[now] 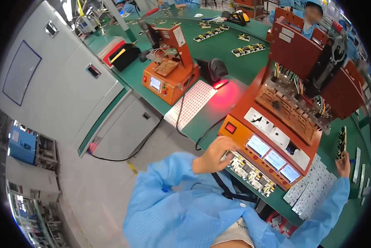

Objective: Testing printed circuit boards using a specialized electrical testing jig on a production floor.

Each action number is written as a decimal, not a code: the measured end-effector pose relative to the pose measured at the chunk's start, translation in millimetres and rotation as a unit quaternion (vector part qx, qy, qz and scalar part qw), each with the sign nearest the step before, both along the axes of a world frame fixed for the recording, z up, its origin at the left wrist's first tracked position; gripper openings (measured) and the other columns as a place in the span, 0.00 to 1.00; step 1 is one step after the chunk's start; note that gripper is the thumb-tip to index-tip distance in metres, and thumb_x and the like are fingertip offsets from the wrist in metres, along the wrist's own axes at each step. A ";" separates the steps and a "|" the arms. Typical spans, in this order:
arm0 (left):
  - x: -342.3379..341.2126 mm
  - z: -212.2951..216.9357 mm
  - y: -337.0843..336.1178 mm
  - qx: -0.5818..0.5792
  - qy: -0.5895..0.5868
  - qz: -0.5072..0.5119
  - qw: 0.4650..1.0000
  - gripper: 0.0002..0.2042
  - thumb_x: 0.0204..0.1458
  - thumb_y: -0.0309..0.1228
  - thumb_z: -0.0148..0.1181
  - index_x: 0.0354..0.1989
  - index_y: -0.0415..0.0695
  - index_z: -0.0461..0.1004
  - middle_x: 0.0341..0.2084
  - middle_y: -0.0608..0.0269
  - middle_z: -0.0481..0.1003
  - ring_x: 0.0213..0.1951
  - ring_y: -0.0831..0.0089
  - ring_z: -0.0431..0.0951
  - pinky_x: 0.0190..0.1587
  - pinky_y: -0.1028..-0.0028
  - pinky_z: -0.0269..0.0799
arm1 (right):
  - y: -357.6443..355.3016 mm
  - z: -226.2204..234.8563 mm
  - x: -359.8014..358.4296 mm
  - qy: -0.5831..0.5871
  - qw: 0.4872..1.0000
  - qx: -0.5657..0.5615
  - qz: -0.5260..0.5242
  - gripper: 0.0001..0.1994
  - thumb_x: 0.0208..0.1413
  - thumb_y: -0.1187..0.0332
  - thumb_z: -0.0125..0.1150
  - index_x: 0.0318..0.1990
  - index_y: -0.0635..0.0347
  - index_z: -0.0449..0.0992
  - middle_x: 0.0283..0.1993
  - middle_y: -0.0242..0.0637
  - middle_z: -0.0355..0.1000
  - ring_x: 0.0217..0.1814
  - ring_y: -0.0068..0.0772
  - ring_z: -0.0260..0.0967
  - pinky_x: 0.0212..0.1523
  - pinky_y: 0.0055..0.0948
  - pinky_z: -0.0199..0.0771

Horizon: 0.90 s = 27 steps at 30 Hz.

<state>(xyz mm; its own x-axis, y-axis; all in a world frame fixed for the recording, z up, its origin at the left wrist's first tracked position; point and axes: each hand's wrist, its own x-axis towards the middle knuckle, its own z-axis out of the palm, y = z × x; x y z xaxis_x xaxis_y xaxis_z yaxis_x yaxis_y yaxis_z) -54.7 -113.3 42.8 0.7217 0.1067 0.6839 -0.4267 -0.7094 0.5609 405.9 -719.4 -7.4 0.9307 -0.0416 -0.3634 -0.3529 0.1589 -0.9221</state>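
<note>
My left hand (219, 154) is closed at the left end of a populated circuit board panel (251, 172), its fingers curled around the edge. This panel, with white, yellow and black components, lies along the front of a large orange test fixture (272, 142). Out to the right, my right hand (343, 166) grips the lower end of another circuit board panel (342, 140) and holds it upright over the green table. Three small lit screens and a red switch sit on the fixture's front. Its wired upper part stands raised above a brown patterned bed (286, 110).
Left of the fixture, a barcode scanner (213, 71) casts red light beside a white label sheet (191, 103). A smaller orange fixture (169, 78) stands behind it. More board panels (248, 50) lie farther back. Grey patterned sheets (311, 186) lie near my right forearm. A cable hangs off the table.
</note>
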 end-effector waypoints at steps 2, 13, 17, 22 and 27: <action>20.5 17.3 -7.3 -0.025 -0.058 -0.136 0.989 0.12 0.46 0.20 0.54 0.40 0.42 0.66 0.41 0.54 0.75 0.43 0.58 0.75 0.53 0.55 0.66 | 36.3 26.8 -70.2 -0.012 0.984 0.172 0.034 0.15 0.58 0.59 0.59 0.47 0.58 0.72 0.42 0.36 0.73 0.41 0.33 0.71 0.41 0.33 0.73; 73.8 90.0 -96.7 0.307 -0.439 -0.111 0.837 0.19 0.44 0.27 0.59 0.47 0.44 0.70 0.52 0.56 0.66 0.59 0.62 0.63 0.62 0.50 0.57 | 152.3 131.8 -415.1 -0.064 0.973 0.053 0.215 0.25 0.39 0.62 0.70 0.43 0.62 0.65 0.45 0.42 0.70 0.47 0.35 0.71 0.46 0.32 0.74; 40.7 83.3 -102.0 0.281 -0.293 -0.180 0.896 0.14 0.45 0.30 0.56 0.42 0.42 0.74 0.42 0.54 0.74 0.51 0.60 0.72 0.61 0.59 0.63 | 208.6 154.4 -416.7 0.067 0.936 0.091 0.333 0.28 0.26 0.69 0.79 0.27 0.55 0.58 0.30 0.41 0.71 0.28 0.25 0.69 0.29 0.22 0.73; 52.5 84.7 -75.9 0.303 -0.254 -0.146 0.907 0.10 0.43 0.30 0.56 0.32 0.38 0.72 0.40 0.51 0.74 0.43 0.60 0.75 0.51 0.64 0.72 | 221.6 149.2 -383.6 -0.096 0.932 -0.091 0.336 0.21 0.44 0.54 0.67 0.27 0.52 0.59 0.25 0.26 0.61 0.25 0.15 0.56 0.24 0.17 0.52; 96.8 91.4 -31.1 0.260 -0.081 -0.192 0.943 0.17 0.35 0.26 0.61 0.36 0.34 0.68 0.36 0.52 0.69 0.39 0.59 0.71 0.45 0.66 0.72 | 278.1 141.8 -339.3 -0.339 0.908 -0.150 0.195 0.11 0.60 0.74 0.49 0.29 0.56 0.53 0.57 0.55 0.68 0.58 0.31 0.63 0.60 0.30 0.57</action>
<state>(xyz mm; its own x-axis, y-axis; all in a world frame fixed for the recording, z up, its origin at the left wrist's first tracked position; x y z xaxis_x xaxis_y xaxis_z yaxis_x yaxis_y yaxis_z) 42.2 -144.4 134.2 0.5198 -0.5212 0.6768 -0.7587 -0.6458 0.0854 66.6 -441.3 134.4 0.9019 0.3365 0.2709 0.3356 -0.1510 -0.9298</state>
